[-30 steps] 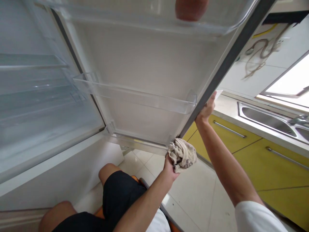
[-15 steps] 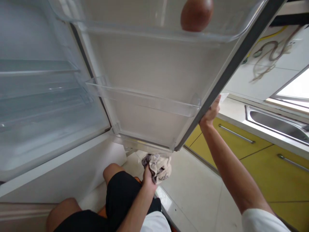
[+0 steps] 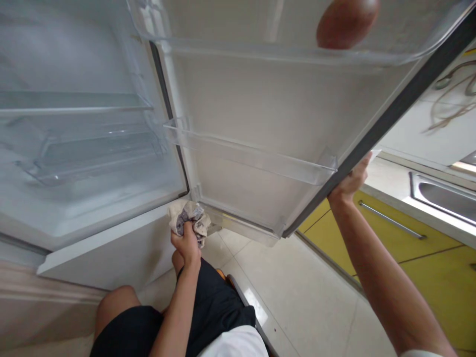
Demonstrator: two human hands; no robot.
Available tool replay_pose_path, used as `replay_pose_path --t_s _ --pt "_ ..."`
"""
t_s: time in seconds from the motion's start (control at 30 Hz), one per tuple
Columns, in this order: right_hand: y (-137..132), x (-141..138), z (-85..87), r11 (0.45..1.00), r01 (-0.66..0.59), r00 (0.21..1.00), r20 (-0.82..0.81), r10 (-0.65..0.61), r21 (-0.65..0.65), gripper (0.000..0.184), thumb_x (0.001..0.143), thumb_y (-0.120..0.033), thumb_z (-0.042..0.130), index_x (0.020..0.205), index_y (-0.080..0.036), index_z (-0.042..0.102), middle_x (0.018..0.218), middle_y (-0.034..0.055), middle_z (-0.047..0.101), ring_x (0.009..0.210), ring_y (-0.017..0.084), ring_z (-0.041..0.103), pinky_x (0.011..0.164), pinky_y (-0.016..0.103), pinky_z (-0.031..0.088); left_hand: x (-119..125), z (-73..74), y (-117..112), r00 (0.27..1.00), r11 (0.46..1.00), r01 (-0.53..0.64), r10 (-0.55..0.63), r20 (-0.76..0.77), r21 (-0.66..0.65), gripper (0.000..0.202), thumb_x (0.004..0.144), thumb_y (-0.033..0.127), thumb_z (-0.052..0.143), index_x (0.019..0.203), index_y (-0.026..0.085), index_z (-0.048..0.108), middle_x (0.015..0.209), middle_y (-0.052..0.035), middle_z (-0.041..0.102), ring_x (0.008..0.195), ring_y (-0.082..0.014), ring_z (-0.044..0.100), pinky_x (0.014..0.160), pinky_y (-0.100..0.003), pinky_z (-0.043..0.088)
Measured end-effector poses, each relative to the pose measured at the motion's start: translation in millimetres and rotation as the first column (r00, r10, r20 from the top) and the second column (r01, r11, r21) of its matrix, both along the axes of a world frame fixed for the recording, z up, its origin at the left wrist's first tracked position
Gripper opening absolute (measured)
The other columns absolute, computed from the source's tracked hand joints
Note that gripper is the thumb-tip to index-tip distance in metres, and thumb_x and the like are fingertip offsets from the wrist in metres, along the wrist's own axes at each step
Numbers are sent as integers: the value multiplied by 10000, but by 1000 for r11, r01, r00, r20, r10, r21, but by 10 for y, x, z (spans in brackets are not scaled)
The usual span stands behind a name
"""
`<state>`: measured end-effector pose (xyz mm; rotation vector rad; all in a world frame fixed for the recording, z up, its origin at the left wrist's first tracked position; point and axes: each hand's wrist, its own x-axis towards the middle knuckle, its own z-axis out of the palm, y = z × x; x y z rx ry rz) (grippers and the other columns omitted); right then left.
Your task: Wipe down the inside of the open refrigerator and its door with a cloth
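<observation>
My left hand (image 3: 187,243) is closed round a crumpled, patterned cloth (image 3: 201,221). It holds the cloth by the lower hinge-side corner of the open refrigerator door (image 3: 256,198), close to the white front edge of the refrigerator (image 3: 122,225). At the door's outer edge, my right hand (image 3: 349,186) grips the side, with part of its fingers hidden behind. Something white (image 3: 376,153) shows just beyond its fingertips; I cannot tell what it is. Clear plastic door shelves (image 3: 253,157) cross the inner face, and a brown egg (image 3: 347,24) rests in the upper one.
Inside the refrigerator are glass shelves (image 3: 74,100). To the right, yellow cabinets (image 3: 390,223) with metal handles stand beneath a counter with a steel sink (image 3: 446,198). Hoses (image 3: 451,109) hang on the wall above. Pale tiles cover the floor (image 3: 297,287); my knees are below the refrigerator.
My left hand has moved left and up with the cloth, from under the door's bottom to the hinge side. My right hand stays on the door edge. The view has turned left.
</observation>
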<state>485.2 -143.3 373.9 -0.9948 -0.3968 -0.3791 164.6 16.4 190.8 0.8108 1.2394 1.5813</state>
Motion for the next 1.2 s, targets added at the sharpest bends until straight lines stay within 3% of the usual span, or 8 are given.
replay_pose_path --t_s 0.13,0.27,0.4,0.57,0.8,0.97,1.13,1.2 --pt "15 7 3 1000 6 999 38 -6 13 441 989 -570 457 892 -188 653 847 -4 692 860 151 693 1000 349 554 49 -29 -176 928 975 182 -126 -351 131 352 706 298 636 1039 188 671 1036 -102 716 1033 -277 672 1002 -436 513" --pt "19 39 -16 1000 -11 999 44 10 22 439 983 -574 468 887 -186 651 854 0 699 853 152 694 991 349 558 259 -56 -779 860 888 414 -310 -405 201 402 720 257 669 1120 220 674 1185 -130 673 1198 -312 615 1099 -433 452" --pt "24 51 -9 1000 0 999 35 -1 27 418 987 -544 466 873 -184 646 823 -5 686 873 147 694 1005 328 542 434 -35 -1302 762 748 638 -578 -292 184 440 682 190 741 1117 258 731 1255 -133 654 1269 -348 572 1183 -456 368" --pt "31 41 8 999 -17 998 53 15 46 405 996 -503 464 898 -161 659 855 20 693 901 156 697 997 325 540 533 193 -1594 511 478 855 -843 -168 202 411 691 133 696 1066 282 776 1187 -121 681 1218 -356 585 1169 -452 388" --pt "11 22 -9 998 -40 997 75 36 43 397 980 -523 490 947 -163 654 885 13 694 923 156 698 1018 324 528 515 832 -1186 586 448 797 -737 -338 405 262 734 211 698 984 233 772 1040 -91 689 1019 -279 644 978 -378 515" --pt "13 36 -23 1000 -8 998 54 8 3 449 988 -559 428 949 -173 654 881 33 693 949 181 700 1013 373 549 727 939 -509 637 405 771 -513 -575 492 376 793 280 679 1159 218 736 1170 -116 673 1132 -265 633 1036 -369 489" --pt "21 86 -41 999 23 998 67 -21 -30 402 972 -569 424 893 -249 654 928 45 710 995 230 700 1044 489 549 1155 776 -366 163 -19 970 -693 -702 244 376 698 164 712 1057 249 782 1146 -85 721 1096 -259 664 1040 -356 483" --pt "24 107 -44 999 22 997 73 -20 -27 396 965 -580 437 885 -256 650 924 42 712 995 235 701 1062 504 538 1302 719 -413 4 -130 982 -711 -703 136 330 677 167 716 985 251 799 1049 -70 755 1039 -271 680 1037 -365 482"
